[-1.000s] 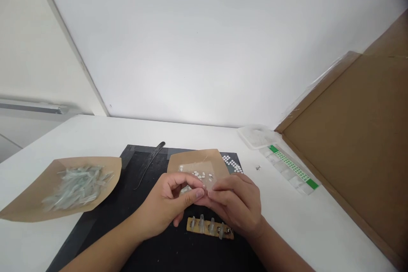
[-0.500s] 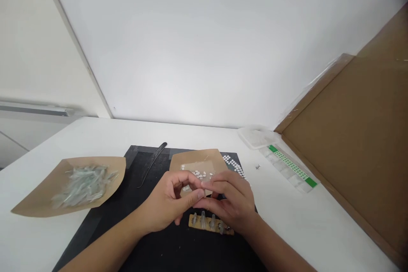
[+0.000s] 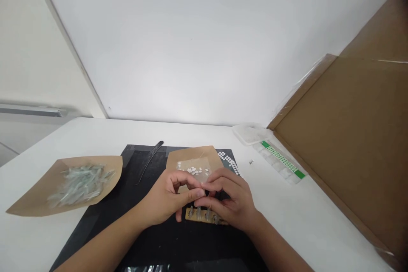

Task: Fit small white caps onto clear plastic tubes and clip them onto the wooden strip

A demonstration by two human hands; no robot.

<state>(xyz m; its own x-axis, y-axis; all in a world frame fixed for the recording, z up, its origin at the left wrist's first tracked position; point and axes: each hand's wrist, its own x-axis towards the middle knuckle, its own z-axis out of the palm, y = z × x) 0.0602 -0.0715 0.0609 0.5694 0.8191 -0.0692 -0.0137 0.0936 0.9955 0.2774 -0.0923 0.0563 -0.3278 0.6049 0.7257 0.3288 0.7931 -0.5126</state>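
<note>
My left hand [image 3: 175, 197] and my right hand [image 3: 228, 197] meet fingertip to fingertip over the black mat [image 3: 153, 244]. Each is closed in a pinch, and whatever sits between the fingertips is too small and covered to name. Just below the fingers lies a yellowish strip [image 3: 187, 216] with several clear, upright pieces [image 3: 199, 212] standing along it; my right hand hides its right end. Behind the hands, a sheet of brown paper [image 3: 207, 153] carries a translucent sheet with small white oval pieces [image 3: 194, 171].
Brown paper [image 3: 35, 193] at left holds a heap of clear strips [image 3: 83, 182]. A black tweezers-like tool [image 3: 149, 161] lies on the mat. White dots [image 3: 229, 162], small metal bits [image 3: 251, 162], a green-labelled clear packet [image 3: 282, 159] and a translucent tray [image 3: 250, 134] lie rightward. Cardboard [image 3: 344, 136] stands at right.
The whole view has shifted slightly, so things on the table appear a little further left. My hands keep their fingertips together, and the right covers more of the yellowish strip.
</note>
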